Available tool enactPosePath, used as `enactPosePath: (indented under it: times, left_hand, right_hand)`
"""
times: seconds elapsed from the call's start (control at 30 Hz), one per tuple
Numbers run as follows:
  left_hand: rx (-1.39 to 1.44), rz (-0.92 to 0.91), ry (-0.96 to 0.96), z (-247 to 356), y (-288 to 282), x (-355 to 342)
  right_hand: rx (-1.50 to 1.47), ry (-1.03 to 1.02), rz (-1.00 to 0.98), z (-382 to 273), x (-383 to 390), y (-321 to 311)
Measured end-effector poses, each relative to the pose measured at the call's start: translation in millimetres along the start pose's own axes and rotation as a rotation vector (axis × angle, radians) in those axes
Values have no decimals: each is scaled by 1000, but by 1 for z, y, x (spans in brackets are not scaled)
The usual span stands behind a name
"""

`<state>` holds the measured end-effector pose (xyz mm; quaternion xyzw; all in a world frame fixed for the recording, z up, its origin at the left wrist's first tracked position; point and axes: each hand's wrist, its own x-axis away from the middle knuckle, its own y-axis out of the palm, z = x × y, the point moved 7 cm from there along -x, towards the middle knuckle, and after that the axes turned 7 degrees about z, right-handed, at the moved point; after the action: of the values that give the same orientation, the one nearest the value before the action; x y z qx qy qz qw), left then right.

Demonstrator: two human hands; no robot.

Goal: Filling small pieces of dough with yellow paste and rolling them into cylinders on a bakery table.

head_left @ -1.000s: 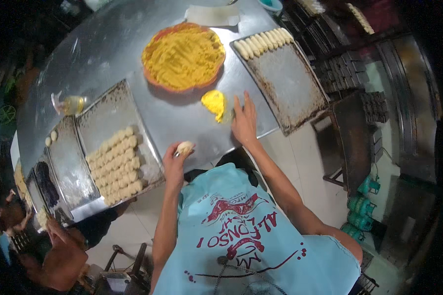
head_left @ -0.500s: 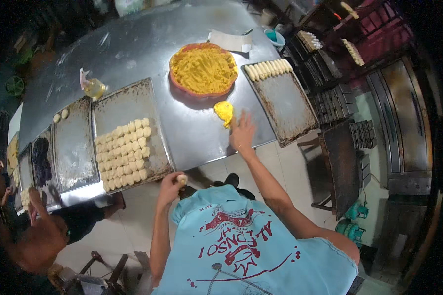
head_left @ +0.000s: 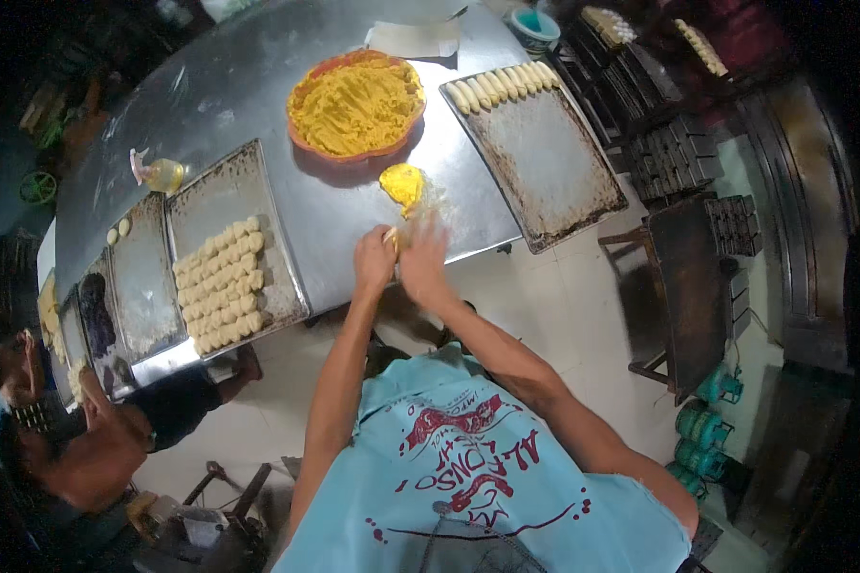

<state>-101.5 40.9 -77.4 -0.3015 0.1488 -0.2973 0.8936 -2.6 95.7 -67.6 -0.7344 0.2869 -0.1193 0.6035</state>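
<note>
At the near edge of the metal table (head_left: 334,220) my two hands are close together. My left hand (head_left: 373,261) is closed around a small piece of pale dough (head_left: 392,240). My right hand (head_left: 422,258) is right beside it, its fingers smeared by motion, so their grip is unclear. Just beyond them lies a lump of bright yellow filling (head_left: 401,185) on the table. Behind that stands an orange-red bowl (head_left: 354,156) heaped with mashed yellow filling (head_left: 358,103).
Left, a tray (head_left: 222,189) bears rows of dough balls (head_left: 222,291); a spray bottle (head_left: 162,175) stands behind. Right, another tray (head_left: 545,162) carries a row of dough rolls (head_left: 502,86). A co-worker (head_left: 96,449) works at far left. A dark wooden table (head_left: 688,296) stands right.
My left hand has risen from below the table edge with the dough. My right hand has drawn left and nearer to meet it. The view has shifted slightly.
</note>
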Motion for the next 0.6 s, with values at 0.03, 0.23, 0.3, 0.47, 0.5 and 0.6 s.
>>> enactPosePath:
  times: [0.03, 0.23, 0.3, 0.47, 0.5, 0.6]
  left_hand:
    - [-10, 18, 21, 11, 1, -4]
    - [-20, 116, 67, -5, -7, 6]
    - [-2, 50, 98, -3, -4, 3]
    - [42, -11, 169, -16, -14, 1]
    - [58, -19, 179, -12, -13, -3]
    - [101, 7, 209, -21, -27, -1]
  right_hand:
    - [-44, -186, 12, -4, 11, 17]
    - [145, -8, 1, -4, 6, 2]
    - [248, -110, 9, -9, 17, 23]
    - [166, 135, 33, -5, 8, 7]
    - [67, 101, 109, -11, 11, 19]
    - [81, 91, 135, 0, 21, 19]
